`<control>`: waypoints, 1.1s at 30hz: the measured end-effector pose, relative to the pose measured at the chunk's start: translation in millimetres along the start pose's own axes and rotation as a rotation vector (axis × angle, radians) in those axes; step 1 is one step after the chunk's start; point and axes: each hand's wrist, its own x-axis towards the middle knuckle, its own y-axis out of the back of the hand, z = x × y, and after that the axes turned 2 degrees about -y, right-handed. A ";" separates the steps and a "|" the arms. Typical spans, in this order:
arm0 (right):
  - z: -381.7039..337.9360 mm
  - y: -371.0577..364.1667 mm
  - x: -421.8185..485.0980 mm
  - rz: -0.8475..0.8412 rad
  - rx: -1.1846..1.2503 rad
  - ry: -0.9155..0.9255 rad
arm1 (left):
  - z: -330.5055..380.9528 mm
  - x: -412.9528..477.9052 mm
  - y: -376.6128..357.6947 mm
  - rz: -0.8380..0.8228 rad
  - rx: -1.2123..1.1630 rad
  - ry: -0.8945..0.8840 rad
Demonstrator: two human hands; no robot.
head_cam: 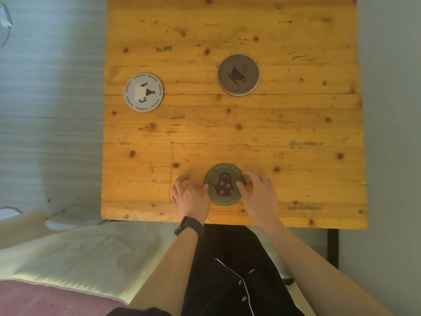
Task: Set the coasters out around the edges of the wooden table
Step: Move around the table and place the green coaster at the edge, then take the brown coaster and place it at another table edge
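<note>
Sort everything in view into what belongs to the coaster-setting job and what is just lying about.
Part of the job:
wooden table
green teapot coaster, with the left hand and right hand at its edges
pale grey coaster
brown cup coaster stack

Just lying about:
cream bedding
reddish blanket

We read "Aesthetics" repeated around the rim of the pale coaster with the cup drawing. Same word rings the green teapot coaster. Brown coaster: steaming cup sign only, no text.
</note>
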 end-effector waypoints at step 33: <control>-77.2 95.5 200.1 0.002 0.057 0.000 | 142.7 162.1 15.7 -0.079 0.220 -0.538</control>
